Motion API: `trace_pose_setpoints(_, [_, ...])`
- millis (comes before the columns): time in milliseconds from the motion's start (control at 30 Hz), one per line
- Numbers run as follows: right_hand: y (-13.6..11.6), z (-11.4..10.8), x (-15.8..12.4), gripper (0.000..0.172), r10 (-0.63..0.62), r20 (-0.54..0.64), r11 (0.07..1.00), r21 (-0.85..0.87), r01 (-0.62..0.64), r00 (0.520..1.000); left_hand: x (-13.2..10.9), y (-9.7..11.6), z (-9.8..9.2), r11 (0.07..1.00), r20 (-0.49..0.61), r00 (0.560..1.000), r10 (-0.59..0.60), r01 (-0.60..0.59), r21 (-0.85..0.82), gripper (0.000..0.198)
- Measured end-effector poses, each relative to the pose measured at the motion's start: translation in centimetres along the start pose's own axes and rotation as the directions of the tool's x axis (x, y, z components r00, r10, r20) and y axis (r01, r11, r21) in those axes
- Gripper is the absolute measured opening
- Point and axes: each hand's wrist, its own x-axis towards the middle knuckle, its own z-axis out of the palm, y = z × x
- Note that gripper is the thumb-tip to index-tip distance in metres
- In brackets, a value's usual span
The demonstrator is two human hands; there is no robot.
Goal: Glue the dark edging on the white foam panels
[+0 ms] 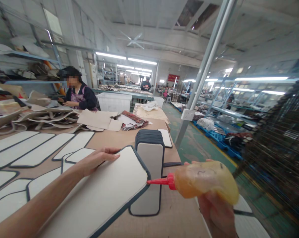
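Note:
A long white panel with rounded corners and a dark blue edge is tilted up in front of me. My left hand grips its far left edge, thumb on the white face and the other fingers hidden behind. My right hand is wrapped round a squeeze bottle of yellowish liquid, held on its side. The bottle's red nozzle points left, and its tip meets the panel's right corner at the dark edging. Just behind the panel stands a neat stack of similar dark-edged panels.
More dark-edged white panels lie spread over the left of the brown table. Beige sheets and scraps pile up along its back. A co-worker is at the back left. A metal post rises beyond the right table edge.

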Motion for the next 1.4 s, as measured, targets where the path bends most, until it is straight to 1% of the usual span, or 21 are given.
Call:
trace_pose_setpoints(100, [0.4, 0.2, -0.1, 0.058, -0.03, -0.028, 1.0, 0.01, 0.03, 0.999, 0.3, -0.4, 0.1, 0.999, -0.044, 0.999, 0.022, -0.023, -0.024, 0.051])
trace_pose_setpoints(233, [0.6, 0.5, 0.0, 0.055, -0.06, -0.015, 0.998, 0.021, 0.06, 0.998, 0.4, -1.1, 0.4, 0.997, -0.12, 0.991, 0.052, -0.058, -0.048, 0.055])
trace_pose_setpoints(467, [0.9, 0.8, 1.9, 0.052, -0.128, -0.059, 0.992, -0.014, 0.127, 0.99, 0.1, -1.8, 0.5, 0.989, -0.173, 0.982, 0.081, -0.101, -0.107, 0.053])
trace_pose_setpoints(567, [1.0, 1.0, 2.0, 0.049, -0.128, -0.021, 0.992, 0.005, 0.129, 0.991, 0.0, -2.1, 0.6, 0.988, -0.173, 0.981, 0.082, -0.104, -0.118, 0.052])
trace_pose_setpoints(667, [1.0, 1.4, 1.7, 0.048, -0.097, 0.02, 0.995, 0.036, 0.096, 0.995, 0.0, -2.4, 0.6, 0.987, -0.166, 0.982, 0.093, -0.113, -0.112, 0.05])
trace_pose_setpoints(800, [1.1, 2.0, 1.3, 0.048, -0.074, 0.041, 0.996, 0.059, 0.072, 0.996, 0.0, -2.7, 0.3, 0.986, -0.148, 0.984, 0.101, -0.119, -0.115, 0.05])
trace_pose_setpoints(900, [1.2, 2.2, 1.3, 0.05, -0.067, 0.077, 0.997, 0.036, 0.064, 0.995, -0.1, -2.9, 0.0, 0.985, -0.14, 0.985, 0.101, -0.119, -0.122, 0.052])
trace_pose_setpoints(1067, [1.8, 2.4, 1.1, 0.057, -0.058, 0.066, 0.998, -0.035, 0.06, 0.996, -0.4, -3.1, -0.5, 0.988, -0.136, 0.987, 0.082, -0.099, -0.121, 0.052])
trace_pose_setpoints(1233, [2.5, 2.4, 0.8, 0.054, -0.024, 0.144, 1.0, -0.01, 0.025, 0.989, -0.6, -3.2, -1.2, 0.99, -0.159, 0.984, 0.08, -0.097, -0.105, 0.044])
trace_pose_setpoints(1400, [2.9, 3.1, 0.6, 0.065, -0.001, 0.115, 1.0, -0.007, 0.001, 0.993, -0.5, -3.4, -2.1, 0.992, -0.169, 0.983, 0.067, -0.084, -0.093, 0.046])
